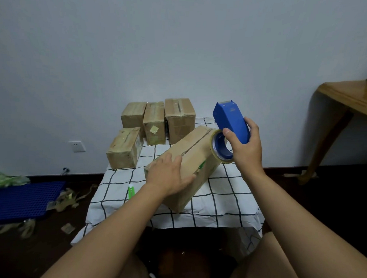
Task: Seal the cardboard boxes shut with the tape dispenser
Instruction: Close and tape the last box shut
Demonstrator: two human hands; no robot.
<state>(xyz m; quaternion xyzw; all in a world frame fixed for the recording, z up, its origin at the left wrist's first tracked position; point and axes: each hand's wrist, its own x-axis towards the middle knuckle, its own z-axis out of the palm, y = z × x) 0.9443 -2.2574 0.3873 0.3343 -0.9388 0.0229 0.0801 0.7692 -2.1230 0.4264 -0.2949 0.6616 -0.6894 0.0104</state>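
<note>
A long cardboard box (195, 151) lies slantwise on the checked tablecloth (218, 194), its top seam running away to the right. My left hand (168, 175) lies flat on the box's near end, fingers spread. My right hand (245, 147) grips the blue tape dispenser (231, 124) above the box's far end, cutter end pointing up, with the tape roll (220, 147) beside the box's far right corner. Several more cardboard boxes stand at the table's back; a low box (124, 149) at the left and a taller box (179, 120) behind.
A green and white marker (131, 191) lies on the cloth left of my forearm. A blue plastic grid panel (24, 200) and paper scraps (70, 197) lie on the dark floor at the left. A wooden table (346, 103) stands at the right.
</note>
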